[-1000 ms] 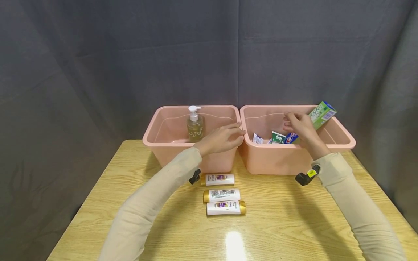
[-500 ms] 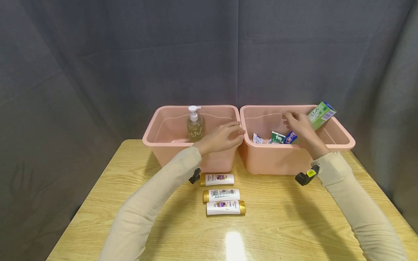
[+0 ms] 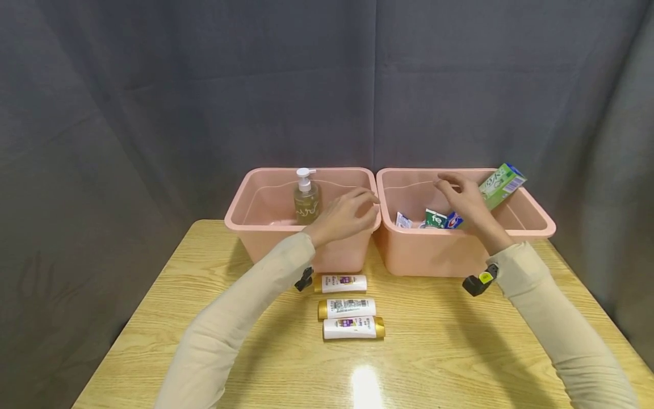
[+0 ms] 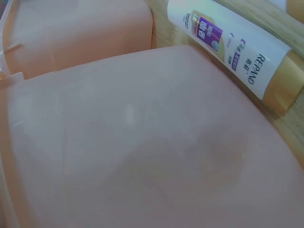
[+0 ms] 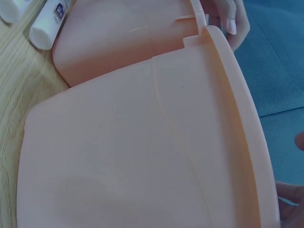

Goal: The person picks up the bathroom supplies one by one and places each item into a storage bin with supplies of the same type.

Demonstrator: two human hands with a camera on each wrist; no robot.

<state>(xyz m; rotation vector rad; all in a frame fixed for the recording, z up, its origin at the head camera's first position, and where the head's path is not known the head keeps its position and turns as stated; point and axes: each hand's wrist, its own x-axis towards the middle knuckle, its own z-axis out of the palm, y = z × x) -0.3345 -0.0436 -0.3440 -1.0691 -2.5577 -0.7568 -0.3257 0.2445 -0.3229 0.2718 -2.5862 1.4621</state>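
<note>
The left hand (image 3: 347,216) is relaxed, fingers loosely bent and gripping nothing, over the left bin (image 3: 332,258); whether it touches the rim I cannot tell. The right hand (image 3: 465,196), also relaxed and holding nothing, is above the right bin (image 3: 434,255). The pump bottle (image 3: 307,204) stands upright in the left bin near the left wrist; a careless sweep could catch its tall pump and tip it. In the right bin, the green box (image 3: 502,186) leans with its upper end above the rim, so a bump from the right wrist might make it slide or topple. On the tabletop (image 3: 434,352) lie 3 white tubes (image 3: 349,308). The farthest 1 sits just beside the left bin, so dragging that bin forward would probably shove it into the other 2.
</note>
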